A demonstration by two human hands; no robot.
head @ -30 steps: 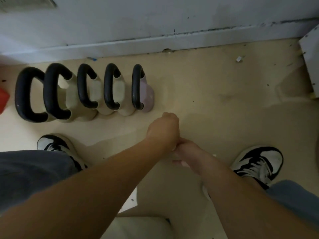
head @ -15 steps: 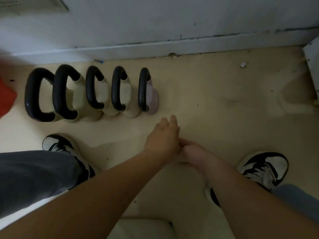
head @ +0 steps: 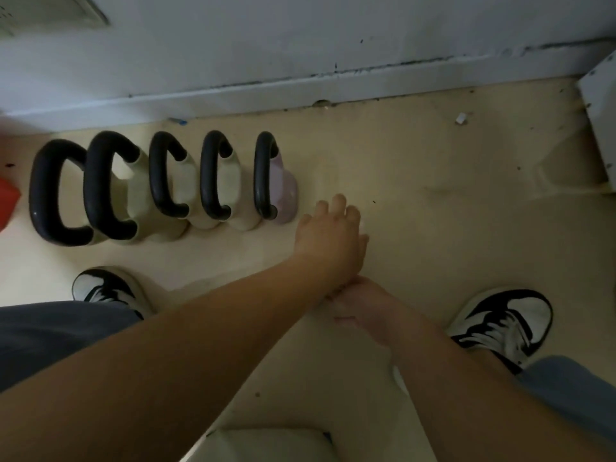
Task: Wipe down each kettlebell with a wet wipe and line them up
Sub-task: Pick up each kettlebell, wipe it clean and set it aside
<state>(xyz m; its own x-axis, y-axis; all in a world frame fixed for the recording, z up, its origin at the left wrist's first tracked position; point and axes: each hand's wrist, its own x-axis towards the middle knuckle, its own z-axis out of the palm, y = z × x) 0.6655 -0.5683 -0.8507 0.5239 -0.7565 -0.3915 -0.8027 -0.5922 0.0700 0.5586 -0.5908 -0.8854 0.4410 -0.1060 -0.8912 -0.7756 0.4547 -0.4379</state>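
Several kettlebells stand in a row on the beige floor near the wall, all with black handles. The four on the left are cream (head: 130, 195). The rightmost, smallest one is pale pink (head: 283, 191). My left hand (head: 330, 235) hovers just right of the pink kettlebell, palm down and fingers spread, without touching it. A faint pale patch shows at its fingertips, and I cannot tell whether it is a wipe. My right hand (head: 361, 310) sits lower, with its fingers tucked under my left wrist and hidden.
The white baseboard (head: 233, 95) runs behind the row. A red object (head: 6, 201) pokes in at the left edge. A white box (head: 603, 121) stands at the right. My shoes (head: 106, 291) (head: 503, 321) flank my arms. A white object (head: 266, 445) lies below.
My left hand has opened from a fist and moved forward, away from my right hand and toward the floor beside the pink kettlebell. The kettlebells have not moved.
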